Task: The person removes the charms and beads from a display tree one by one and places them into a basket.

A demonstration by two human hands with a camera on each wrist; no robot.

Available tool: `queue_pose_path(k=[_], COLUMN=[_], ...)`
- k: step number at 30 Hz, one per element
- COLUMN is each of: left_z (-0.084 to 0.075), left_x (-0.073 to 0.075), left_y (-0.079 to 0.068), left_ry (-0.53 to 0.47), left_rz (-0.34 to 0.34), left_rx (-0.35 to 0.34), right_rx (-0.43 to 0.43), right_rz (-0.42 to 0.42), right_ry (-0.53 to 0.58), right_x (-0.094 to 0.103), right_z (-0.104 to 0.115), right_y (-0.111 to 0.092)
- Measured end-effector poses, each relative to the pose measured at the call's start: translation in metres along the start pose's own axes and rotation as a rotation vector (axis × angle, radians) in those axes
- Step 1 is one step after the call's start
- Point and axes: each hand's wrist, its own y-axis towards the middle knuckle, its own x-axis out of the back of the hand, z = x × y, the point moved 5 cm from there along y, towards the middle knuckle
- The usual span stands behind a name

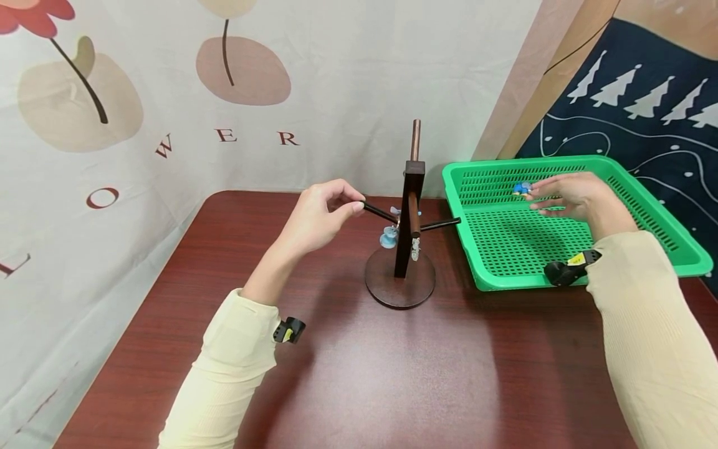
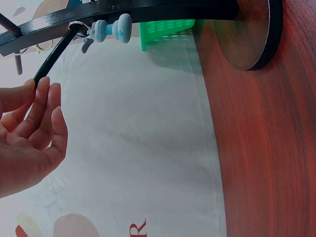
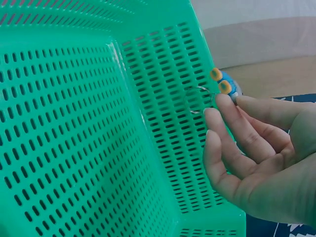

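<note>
In the head view my left hand (image 1: 321,218) pinches the outer end of a black rod (image 1: 379,211) on a dark wooden stand (image 1: 412,181). A light blue keychain (image 2: 122,28) hangs by its ring on that rod, close to the post. Over the green basket my right hand (image 1: 578,196) pinches a small blue keychain figure (image 3: 228,84) between thumb and fingertips. Two orange-yellow round parts show on the figure, and a thin metal ring (image 3: 186,101) dangles beside it. A clear charm (image 1: 415,249) hangs from the stand's front brown peg (image 1: 414,215).
The green plastic basket (image 1: 479,274) stands on the right of the reddish-brown table (image 1: 392,374). The stand's round base (image 1: 387,290) sits left of it. Another black rod (image 1: 440,224) reaches from the post to the basket rim. A printed cloth (image 1: 348,81) hangs behind.
</note>
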Motion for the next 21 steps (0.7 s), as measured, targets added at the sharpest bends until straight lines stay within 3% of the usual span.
queue_pose_path(k=[10, 21], left_z=[0.0001, 0.0006], left_x=[0.0003, 0.0000], left_y=[-0.0002, -0.0001], left_ry=[-0.003, -0.005], left_rz=[-0.003, -0.001], left_rx=[-0.005, -0.007], right_rx=[-0.060, -0.014], right_rz=[0.061, 0.071], right_ry=[-0.034, -0.053], right_x=[0.0041, 0.0032], right_z=[-0.0099, -0.0071], right_y=[0.0026, -0.0015])
